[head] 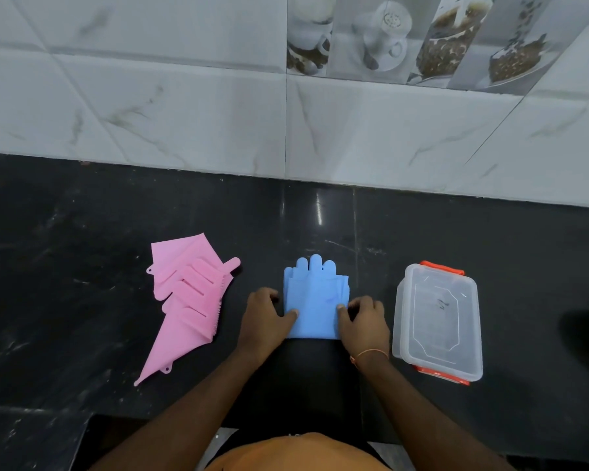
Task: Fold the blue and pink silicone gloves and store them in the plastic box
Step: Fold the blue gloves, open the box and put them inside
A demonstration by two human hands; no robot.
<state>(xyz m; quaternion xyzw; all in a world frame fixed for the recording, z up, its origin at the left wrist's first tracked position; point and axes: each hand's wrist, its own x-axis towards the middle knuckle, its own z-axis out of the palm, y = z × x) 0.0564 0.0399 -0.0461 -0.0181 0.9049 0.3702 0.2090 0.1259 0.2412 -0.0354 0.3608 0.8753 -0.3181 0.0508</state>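
Near the counter's front edge, my left hand (267,316) and right hand (363,322) press thumbs onto the lower corners of the folded blue gloves (315,297), my other fingers curled together beside them. To their right stands one lidded clear plastic box (437,321) with orange clips; its contents are hard to make out. Pink gloves (184,300) lie overlapped to the left, their number unclear.
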